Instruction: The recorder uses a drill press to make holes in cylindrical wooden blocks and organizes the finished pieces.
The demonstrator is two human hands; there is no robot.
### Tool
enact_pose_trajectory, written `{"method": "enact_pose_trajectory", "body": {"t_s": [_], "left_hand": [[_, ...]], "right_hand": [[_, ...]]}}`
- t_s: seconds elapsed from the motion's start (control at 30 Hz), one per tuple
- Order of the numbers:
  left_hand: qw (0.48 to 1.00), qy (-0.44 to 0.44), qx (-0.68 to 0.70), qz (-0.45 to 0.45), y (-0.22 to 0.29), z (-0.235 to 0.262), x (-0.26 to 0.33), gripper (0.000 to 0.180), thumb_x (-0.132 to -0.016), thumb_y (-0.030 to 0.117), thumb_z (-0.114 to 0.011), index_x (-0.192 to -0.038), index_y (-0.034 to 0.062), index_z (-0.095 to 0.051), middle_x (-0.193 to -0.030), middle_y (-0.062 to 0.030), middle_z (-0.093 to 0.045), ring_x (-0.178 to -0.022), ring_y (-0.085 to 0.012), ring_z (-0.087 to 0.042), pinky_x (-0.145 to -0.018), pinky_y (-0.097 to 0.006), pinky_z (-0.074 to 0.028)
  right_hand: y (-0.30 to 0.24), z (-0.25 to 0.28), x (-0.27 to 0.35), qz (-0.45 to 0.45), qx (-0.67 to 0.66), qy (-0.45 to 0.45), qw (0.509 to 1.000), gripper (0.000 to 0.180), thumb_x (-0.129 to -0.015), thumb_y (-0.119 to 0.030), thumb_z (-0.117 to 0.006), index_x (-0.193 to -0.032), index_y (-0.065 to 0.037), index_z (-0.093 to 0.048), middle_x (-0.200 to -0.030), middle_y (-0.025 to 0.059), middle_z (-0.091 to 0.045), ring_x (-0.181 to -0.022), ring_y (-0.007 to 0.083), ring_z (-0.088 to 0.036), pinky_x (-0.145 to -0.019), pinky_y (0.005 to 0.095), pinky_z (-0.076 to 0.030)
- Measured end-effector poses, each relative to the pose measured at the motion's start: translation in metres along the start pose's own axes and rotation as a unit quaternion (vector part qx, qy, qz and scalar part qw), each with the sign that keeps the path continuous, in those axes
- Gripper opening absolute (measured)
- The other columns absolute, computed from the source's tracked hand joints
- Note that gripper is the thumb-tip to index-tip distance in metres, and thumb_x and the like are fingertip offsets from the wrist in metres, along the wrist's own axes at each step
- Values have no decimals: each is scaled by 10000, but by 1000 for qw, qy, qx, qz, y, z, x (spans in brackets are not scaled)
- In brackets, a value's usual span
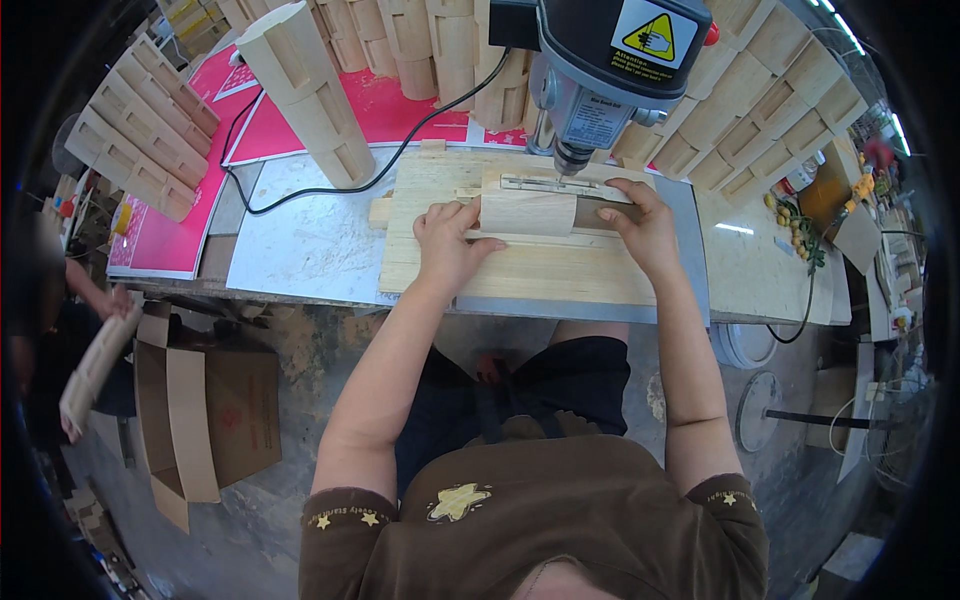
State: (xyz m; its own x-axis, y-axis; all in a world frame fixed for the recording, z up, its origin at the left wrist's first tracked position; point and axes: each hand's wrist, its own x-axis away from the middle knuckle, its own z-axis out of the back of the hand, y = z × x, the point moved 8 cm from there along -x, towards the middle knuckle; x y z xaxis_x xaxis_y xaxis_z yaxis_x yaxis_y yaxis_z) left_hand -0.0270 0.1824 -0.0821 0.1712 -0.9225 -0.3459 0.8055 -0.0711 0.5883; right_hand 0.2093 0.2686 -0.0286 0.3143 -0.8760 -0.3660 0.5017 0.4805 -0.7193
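Observation:
A pale, curved wooden block (528,214) lies lengthwise in a wooden jig (515,183) on a plywood board (540,275). My left hand (448,238) is closed round the block's left end, its thumb along the near side. At the jig's right end, my right hand (645,222) grips the jig, with the forefinger on the far strip (565,188) and the thumb near a brown flat part (592,214). Just beyond the strip, the chuck (571,158) of a bench drill press (610,80) hangs over the jig. Whether a bit is fitted cannot be made out.
Stacked wooden blocks (325,120) stand left of the jig, with more stacks (760,100) at the right and back. A black cable (400,150) crosses the bench. Below left are a cardboard box (235,410) and another person's hand (115,303) holding a wooden piece.

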Motion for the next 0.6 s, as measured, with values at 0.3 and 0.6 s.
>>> {"method": "enact_pose_trajectory", "body": {"t_s": [0.3, 0.6], "left_hand": [[999, -19, 19, -19, -5, -1, 0, 583, -598, 246, -777, -1142, 146, -591, -795, 7, -536, -872, -199, -487, -854, -386, -270], [999, -9, 22, -28, 0, -3, 0, 568, -604, 241, -773, -1136, 153, -596, -787, 2, -528, -850, -200, -503, -844, -380, -282]], "right_hand": [[-115, 121, -100, 156, -124, 204, 958, 338, -890, -247, -537, -1152, -34, -540, -1060, 103, -587, -974, 152, -549, -802, 283, -459], [-157, 116, -76, 140, 167, 189, 958, 280, -901, -255, -503, -926, -4, -626, -710, 81, -567, -699, 100, -520, -643, 227, -412]]}}
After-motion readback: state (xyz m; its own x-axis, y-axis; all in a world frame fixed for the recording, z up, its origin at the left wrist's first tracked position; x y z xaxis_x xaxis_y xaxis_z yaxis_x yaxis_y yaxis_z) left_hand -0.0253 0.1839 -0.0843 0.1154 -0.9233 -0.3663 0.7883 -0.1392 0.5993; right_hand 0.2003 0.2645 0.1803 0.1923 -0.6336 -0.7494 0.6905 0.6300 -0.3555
